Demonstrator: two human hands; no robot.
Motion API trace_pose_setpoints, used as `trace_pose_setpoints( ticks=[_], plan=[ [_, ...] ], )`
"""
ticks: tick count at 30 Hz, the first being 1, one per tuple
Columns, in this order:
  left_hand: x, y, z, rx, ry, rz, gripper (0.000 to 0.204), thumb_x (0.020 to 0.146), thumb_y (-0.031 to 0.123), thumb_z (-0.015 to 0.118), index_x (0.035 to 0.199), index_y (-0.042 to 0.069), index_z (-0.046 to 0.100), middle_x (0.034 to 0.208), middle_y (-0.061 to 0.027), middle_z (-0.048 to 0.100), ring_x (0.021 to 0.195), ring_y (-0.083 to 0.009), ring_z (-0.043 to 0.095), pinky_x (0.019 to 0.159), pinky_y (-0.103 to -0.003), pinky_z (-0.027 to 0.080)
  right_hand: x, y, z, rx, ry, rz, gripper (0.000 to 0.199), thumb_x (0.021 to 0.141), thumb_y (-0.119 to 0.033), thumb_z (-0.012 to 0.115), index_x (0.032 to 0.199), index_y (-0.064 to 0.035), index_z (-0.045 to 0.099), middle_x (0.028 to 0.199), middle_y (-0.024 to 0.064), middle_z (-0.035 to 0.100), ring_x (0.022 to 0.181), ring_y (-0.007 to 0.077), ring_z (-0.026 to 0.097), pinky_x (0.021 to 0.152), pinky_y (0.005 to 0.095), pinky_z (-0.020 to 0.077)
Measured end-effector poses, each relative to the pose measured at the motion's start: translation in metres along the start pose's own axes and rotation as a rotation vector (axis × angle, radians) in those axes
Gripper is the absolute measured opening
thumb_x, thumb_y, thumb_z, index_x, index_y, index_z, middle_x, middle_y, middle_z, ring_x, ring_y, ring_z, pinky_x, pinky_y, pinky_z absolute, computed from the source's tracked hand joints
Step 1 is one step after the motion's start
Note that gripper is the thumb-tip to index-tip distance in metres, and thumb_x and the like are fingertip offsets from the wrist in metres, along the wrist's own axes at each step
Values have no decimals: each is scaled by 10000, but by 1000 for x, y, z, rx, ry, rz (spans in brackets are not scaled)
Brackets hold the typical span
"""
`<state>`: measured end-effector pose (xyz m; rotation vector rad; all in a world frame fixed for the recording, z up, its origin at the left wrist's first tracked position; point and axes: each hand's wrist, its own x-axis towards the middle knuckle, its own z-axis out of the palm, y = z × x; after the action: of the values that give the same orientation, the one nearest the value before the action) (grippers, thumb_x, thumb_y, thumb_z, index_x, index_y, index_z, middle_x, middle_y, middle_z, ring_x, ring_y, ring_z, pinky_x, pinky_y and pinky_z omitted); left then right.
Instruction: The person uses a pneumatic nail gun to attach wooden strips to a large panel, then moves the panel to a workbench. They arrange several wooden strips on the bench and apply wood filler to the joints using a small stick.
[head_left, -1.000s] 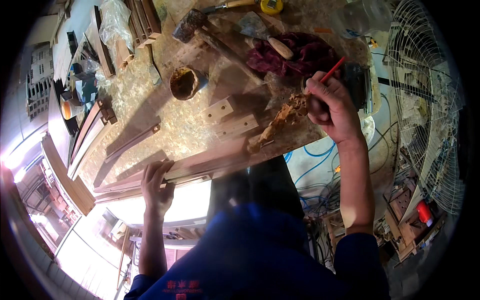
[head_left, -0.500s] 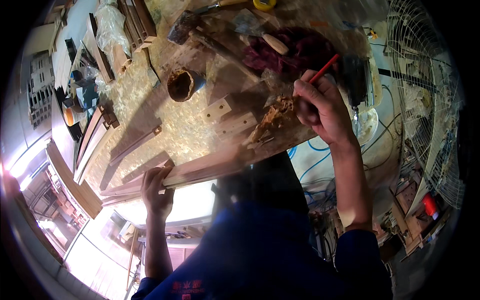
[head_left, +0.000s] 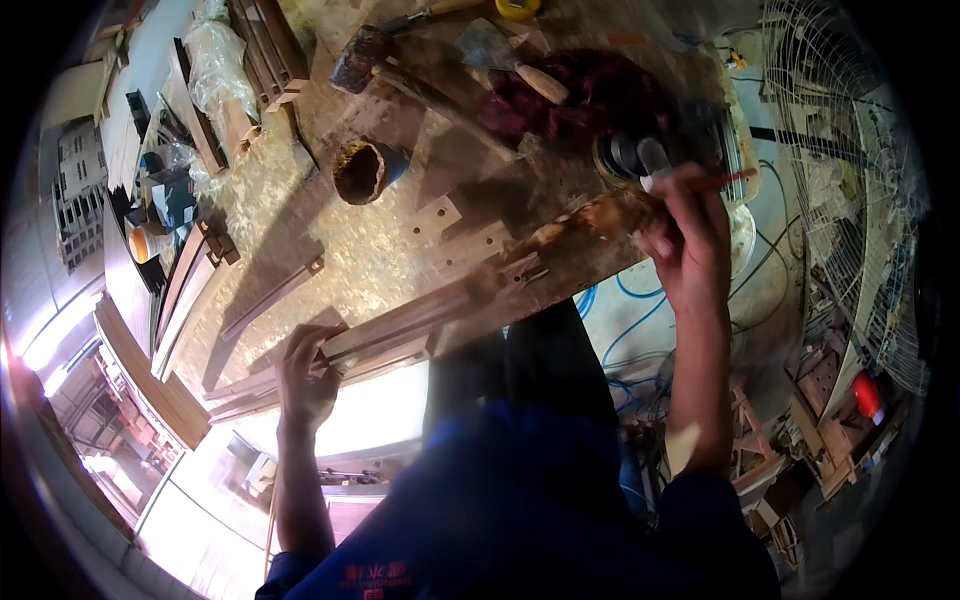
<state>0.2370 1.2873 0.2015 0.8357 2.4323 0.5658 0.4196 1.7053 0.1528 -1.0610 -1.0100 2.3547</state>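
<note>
My left hand [head_left: 308, 375] is closed round a long wooden strip [head_left: 410, 315] that slants up to the right along the bench's near edge. At the bench's right side my right hand [head_left: 690, 240] pinches a thin red stick [head_left: 735, 180], perhaps a pencil; it points to the right. Beside those fingers lies a lumpy brown mass [head_left: 600, 215], blurred, and I cannot tell whether the hand touches it. Two drilled wooden blocks [head_left: 437, 217] sit just beyond the strip. A black cylindrical thing with a grey end [head_left: 635, 157] is just past my right hand.
On the bench [head_left: 290, 230] are a brown-crusted pot [head_left: 360, 172], a mallet [head_left: 358, 62], a scraper [head_left: 540, 84] on a dark red cloth [head_left: 610, 95] and a thin wooden piece [head_left: 272, 297]. Blue hoses [head_left: 640, 290] trail on the floor at right.
My right hand has moved right and slightly toward me, and the red stick has swung from slanting upward to nearly level. The strip's right part has shifted; my left hand keeps its hold.
</note>
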Motion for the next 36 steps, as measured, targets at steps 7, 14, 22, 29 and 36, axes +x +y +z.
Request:
trace_pose_setpoints(
  ticks=[7, 14, 22, 29, 36],
  plan=[
    [35, -34, -12, -40, -287, 37, 459, 794, 37, 852, 1216, 62, 674, 982, -99, 708, 856, -249, 708, 752, -380, 561, -51, -11, 4, -209, -177, -319, 136, 1000, -89, 610, 1074, 25, 600, 879, 75, 587, 683, 115, 521, 608, 263, 419],
    [32, -73, -4, -162, -238, 275, 504, 830, 17, 801, 1305, 52, 639, 1208, -177, 714, 1121, -334, 708, 927, -411, 573, -62, -8, -2, -398, -159, -362, 118, 942, -75, 638, 1007, 24, 647, 927, 76, 617, 713, 100, 551, 649, 249, 460],
    [36, -50, -13, -106, -469, -30, 544, 868, 71, 791, 1381, 78, 609, 1270, -173, 703, 1182, -317, 694, 1000, -415, 550, -73, -7, -10, -398, -116, -405, 74, 969, -53, 580, 986, 11, 612, 886, 75, 591, 679, 103, 509, 620, 256, 427],
    [33, -31, -24, -82, -494, -189, 526, 891, 253, 805, 1363, 82, 647, 1363, -138, 672, 1238, -293, 648, 1068, -422, 502, -73, 20, -18, 90, -14, -107, 90, 1052, -117, 576, 1025, -33, 565, 782, 58, 583, 589, 95, 481, 526, 264, 379],
    [25, -31, -29, -116, -470, -173, 543, 885, 305, 811, 1348, 70, 653, 1321, -131, 694, 1211, -264, 653, 1036, -395, 511, -69, 66, -18, 268, 55, 100, 66, 1056, -147, 611, 1028, -111, 563, 728, 12, 552, 571, 76, 461, 505, 243, 359]
  ],
)
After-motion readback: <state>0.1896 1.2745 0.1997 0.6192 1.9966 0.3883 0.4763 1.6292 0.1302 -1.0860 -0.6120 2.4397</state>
